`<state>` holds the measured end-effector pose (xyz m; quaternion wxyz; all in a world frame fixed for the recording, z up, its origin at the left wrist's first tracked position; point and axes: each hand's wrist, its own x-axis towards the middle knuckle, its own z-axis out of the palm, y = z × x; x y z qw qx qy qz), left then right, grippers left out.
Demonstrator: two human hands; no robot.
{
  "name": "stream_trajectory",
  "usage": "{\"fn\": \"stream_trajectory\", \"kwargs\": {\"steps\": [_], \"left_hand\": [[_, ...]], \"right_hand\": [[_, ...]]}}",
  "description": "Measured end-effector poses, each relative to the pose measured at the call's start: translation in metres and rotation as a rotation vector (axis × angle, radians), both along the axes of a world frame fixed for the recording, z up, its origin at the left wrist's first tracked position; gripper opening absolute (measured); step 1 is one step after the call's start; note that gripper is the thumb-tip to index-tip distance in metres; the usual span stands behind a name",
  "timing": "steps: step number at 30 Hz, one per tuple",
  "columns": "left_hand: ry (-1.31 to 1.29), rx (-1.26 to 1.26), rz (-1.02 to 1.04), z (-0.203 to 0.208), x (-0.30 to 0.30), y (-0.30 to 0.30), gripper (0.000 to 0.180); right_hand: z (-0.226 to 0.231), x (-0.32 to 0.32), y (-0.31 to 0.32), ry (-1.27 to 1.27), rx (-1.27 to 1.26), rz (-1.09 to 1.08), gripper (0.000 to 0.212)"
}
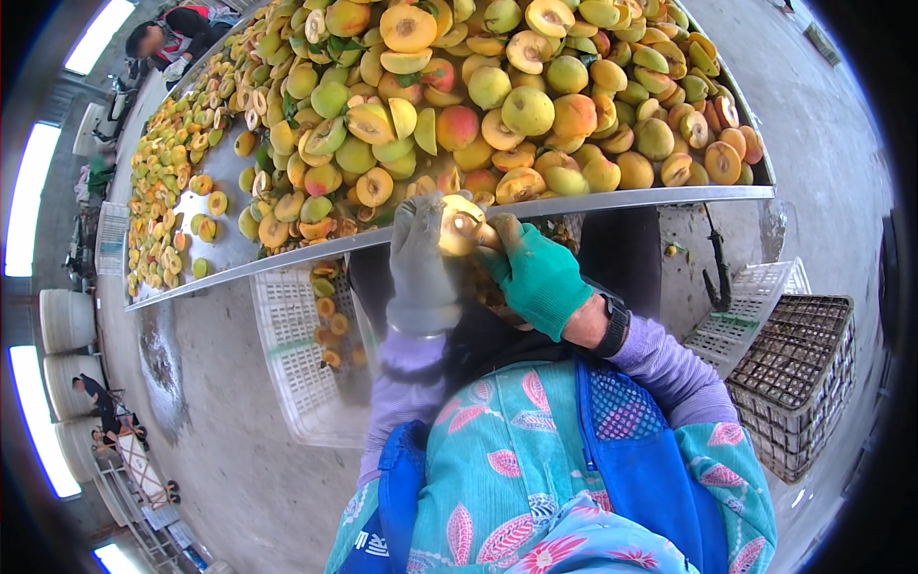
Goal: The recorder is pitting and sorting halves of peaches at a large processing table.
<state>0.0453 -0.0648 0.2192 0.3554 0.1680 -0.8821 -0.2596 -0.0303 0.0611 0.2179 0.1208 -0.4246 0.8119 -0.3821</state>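
Note:
My left hand (421, 263), in a pale grey glove, grips a yellow cut peach (458, 228) just in front of the metal table's rim (631, 199). Close against the cut face are the curled fingers of my right hand (540, 279), in a green glove. Its thumb and fingers are pinched together at the peach; whatever they hold is hidden. Beyond both hands, a heap of whole and halved peaches (526, 110), yellow, green and red, covers much of the table. A few green leaves lie among them.
Below the table at left stands a white plastic crate (296, 368) with several peach halves. At right are a tilted white crate (732, 325) and a dirty dark-meshed crate (794, 354). Another person (182, 38) leans at the table's far left end. White tubs (67, 320) line the left side.

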Motion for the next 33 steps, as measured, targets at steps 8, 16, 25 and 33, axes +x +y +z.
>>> {"fn": "stream_trajectory", "kwargs": {"steps": [8,16,25,33], "left_hand": [[0.130,0.180,0.014,-0.001,-0.002,0.006,0.022],[0.083,0.471,-0.091,-0.002,-0.002,0.002,0.021],[0.065,1.163,-0.193,-0.005,-0.010,-0.003,0.030],[0.023,1.264,-0.200,0.015,-0.024,-0.014,0.034]], "right_hand": [[-0.003,0.001,0.003,-0.072,-0.031,0.037,0.026],[0.002,0.001,0.005,-0.276,0.122,0.132,0.026],[-0.016,0.012,0.001,-0.400,0.006,0.038,0.026],[0.043,0.003,-0.006,-1.376,-0.047,0.043,0.030]]}}
